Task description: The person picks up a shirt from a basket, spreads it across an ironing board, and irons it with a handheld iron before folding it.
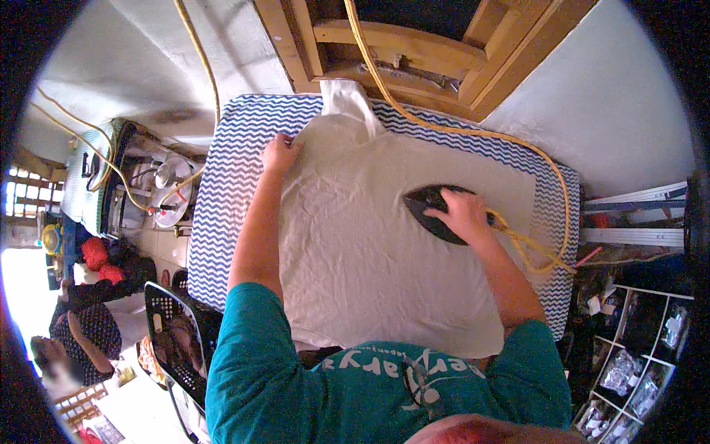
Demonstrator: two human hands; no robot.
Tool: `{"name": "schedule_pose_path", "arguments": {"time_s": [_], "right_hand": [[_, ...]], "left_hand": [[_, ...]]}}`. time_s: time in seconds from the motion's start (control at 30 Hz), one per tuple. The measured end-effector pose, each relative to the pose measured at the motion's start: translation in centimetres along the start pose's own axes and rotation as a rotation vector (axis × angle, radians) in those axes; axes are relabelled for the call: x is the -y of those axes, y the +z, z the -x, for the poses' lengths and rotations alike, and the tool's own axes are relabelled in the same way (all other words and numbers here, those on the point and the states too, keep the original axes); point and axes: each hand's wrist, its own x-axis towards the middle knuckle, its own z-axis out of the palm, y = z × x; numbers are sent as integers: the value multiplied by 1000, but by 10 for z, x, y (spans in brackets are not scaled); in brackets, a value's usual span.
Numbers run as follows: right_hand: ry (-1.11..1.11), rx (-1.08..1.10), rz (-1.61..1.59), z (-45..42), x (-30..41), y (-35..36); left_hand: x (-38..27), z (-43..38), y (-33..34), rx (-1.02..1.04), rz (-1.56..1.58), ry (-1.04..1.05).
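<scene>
A light beige garment with a collar (355, 233) lies spread and lightly wrinkled over an ironing surface covered in blue-and-white zigzag cloth (222, 194). My right hand (465, 213) grips the handle of a dark clothes iron (438, 230), which rests on the garment's right part, its tip pointing left. From the iron's back runs a yellow cord (563, 188) that loops along the right side and up over the far edge. My left hand (282, 155) touches the garment's upper left edge beside the collar, its fingers partly bent. The iron's soleplate is hidden.
Beyond the far edge stands a wooden frame (399, 41) against pale walls. A black plastic basket (175, 333) is at the lower left, near another person (86, 333). Wire racks with bagged items (624, 372) stand at the lower right, below a metal ladder (638, 237).
</scene>
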Motion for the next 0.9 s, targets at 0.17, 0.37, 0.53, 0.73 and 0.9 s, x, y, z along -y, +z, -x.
{"name": "schedule_pose_path", "arguments": {"time_s": [0.17,0.37,0.53,0.73,0.9], "right_hand": [[23,-321,19,-81,38,16],[294,-377,-67,-135,20,11],[504,-259,-99,-108,-39,5],[817,-218,-80,-33,-129,-28],[1013,-126,102,8,-221,-29]], "left_hand": [[-8,-9,20,-183,35,71],[-15,-2,34,-408,-149,267],[-14,-1,36,-466,-178,324],[-20,3,34,-469,-214,277],[-23,-4,37,-455,-254,283]]}}
